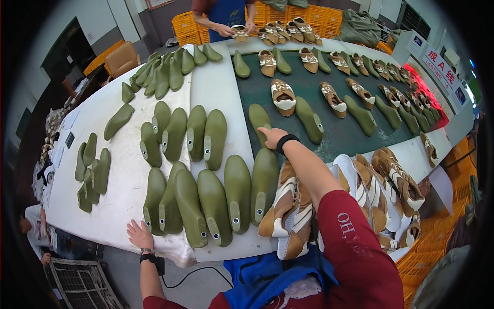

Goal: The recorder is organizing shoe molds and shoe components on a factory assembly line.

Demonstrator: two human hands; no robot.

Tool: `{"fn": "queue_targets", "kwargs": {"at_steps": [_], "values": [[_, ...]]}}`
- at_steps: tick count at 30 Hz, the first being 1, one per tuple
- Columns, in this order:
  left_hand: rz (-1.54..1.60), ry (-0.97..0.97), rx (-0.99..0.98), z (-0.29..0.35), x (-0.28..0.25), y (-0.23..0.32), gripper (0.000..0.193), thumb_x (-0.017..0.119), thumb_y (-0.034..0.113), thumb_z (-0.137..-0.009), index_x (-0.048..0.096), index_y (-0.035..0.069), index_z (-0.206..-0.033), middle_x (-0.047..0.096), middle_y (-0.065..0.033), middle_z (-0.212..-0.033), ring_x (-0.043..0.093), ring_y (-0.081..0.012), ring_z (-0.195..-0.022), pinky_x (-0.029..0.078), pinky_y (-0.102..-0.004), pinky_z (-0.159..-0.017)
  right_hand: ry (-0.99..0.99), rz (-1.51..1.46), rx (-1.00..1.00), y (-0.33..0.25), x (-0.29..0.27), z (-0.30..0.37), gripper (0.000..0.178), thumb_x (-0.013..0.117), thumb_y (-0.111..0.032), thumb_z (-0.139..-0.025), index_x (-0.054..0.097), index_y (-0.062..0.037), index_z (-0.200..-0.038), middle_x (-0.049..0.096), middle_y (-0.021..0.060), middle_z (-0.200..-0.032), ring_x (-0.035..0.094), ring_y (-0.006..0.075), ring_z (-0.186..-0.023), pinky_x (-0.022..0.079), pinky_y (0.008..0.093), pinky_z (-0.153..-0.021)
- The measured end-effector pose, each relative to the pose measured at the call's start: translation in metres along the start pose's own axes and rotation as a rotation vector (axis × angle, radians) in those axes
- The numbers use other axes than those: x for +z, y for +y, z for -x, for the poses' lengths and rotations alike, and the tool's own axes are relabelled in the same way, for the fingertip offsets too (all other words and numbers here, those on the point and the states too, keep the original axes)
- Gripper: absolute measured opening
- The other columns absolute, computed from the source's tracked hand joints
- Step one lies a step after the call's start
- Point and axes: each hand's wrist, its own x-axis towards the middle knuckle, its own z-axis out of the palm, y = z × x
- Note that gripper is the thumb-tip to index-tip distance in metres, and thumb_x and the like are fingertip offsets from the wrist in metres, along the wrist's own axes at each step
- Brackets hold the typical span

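Green lasts point(213, 203), six nearest, five behind, right hand point(274, 138) touching another

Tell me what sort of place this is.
Most likely a shoe factory's production line: many green lasts, brown-and-white shoes set out in rows on what looks like a conveyor, and orange crates stacked behind.

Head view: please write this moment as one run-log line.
left hand: open, at edge of white cloth | right hand: touching green last on dark green surface | nearby: brown-and-white shoes
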Motion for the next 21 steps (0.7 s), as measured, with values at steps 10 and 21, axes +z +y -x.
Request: {"fn": "queue_targets", "kwargs": {"at_steps": [10,21], "values": [[-0.015,0.163,0.145,-0.025,0.046,-0.015,0.053,0.033,0.047,-0.089,0.035,0.014,-0.13,0.038,-0.013,-0.132,0.037,-0.0315,-0.119,0.034,-0.0475,-0.092,0.07,0.184,-0.457,0.009,-0.104,0.037,0.048,0.054,-0.011,-0.072,0.049,-0.007,-0.119,0.055,0.0191,-0.111,0.053,0.0315,-0.103,0.042,0.0372,-0.088],[-0.109,-0.003,0.129,0.002,-0.015,0.004,0.06,0.023,0.052,-0.088,0.034,0.011,-0.131,0.042,-0.0172,-0.126,0.046,-0.0328,-0.11,0.038,-0.0473,-0.089,0.22,-0.136,-0.583,-0.007,-0.202,0.313,0.028,0.053,-0.016,-0.078,0.057,-0.0034,-0.103,0.062,0.0131,-0.078,0.06,0.0271,-0.073,0.047,0.0353,-0.065]]}}
